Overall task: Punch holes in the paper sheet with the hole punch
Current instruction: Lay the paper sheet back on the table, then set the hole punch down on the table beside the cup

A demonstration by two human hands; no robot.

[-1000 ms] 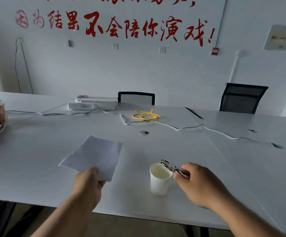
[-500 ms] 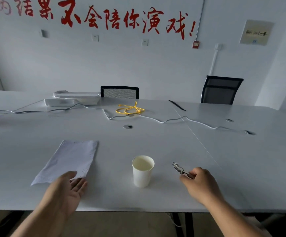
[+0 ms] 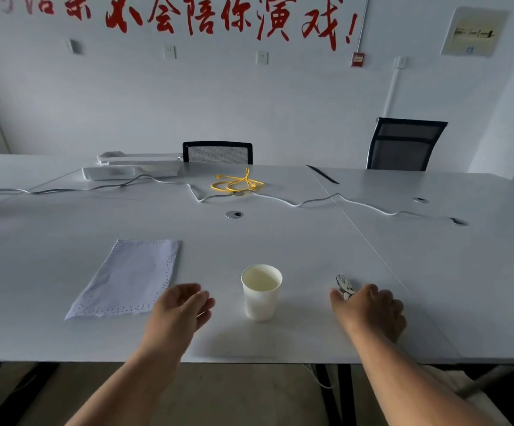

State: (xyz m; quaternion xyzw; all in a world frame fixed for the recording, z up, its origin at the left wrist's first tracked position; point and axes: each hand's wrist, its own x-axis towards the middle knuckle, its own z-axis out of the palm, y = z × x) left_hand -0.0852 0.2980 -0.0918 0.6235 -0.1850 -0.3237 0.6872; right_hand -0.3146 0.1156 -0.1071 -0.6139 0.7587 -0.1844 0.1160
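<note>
The paper sheet (image 3: 129,278) lies flat on the white table (image 3: 311,241) at the left, with rows of small holes along its edges. My left hand (image 3: 181,305) hovers open just right of the sheet's near corner, holding nothing. A white paper cup (image 3: 260,299) stands upright between my hands. The metal hole punch (image 3: 344,285) lies low at the table to the right of the cup. Only its head shows; its handles are hidden under my right hand (image 3: 369,309), whose fingers are curled over them.
A yellow cable (image 3: 237,184) and a long white cable (image 3: 295,204) lie across the far half of the table. White flat boxes (image 3: 132,170) sit at the back left. Two black chairs (image 3: 217,152) (image 3: 406,144) stand behind. The table's front edge runs just under my wrists.
My left hand let go of the sheet, which now lies flat, and moved right toward the cup. My right hand carried the punch from above the cup to the right and down.
</note>
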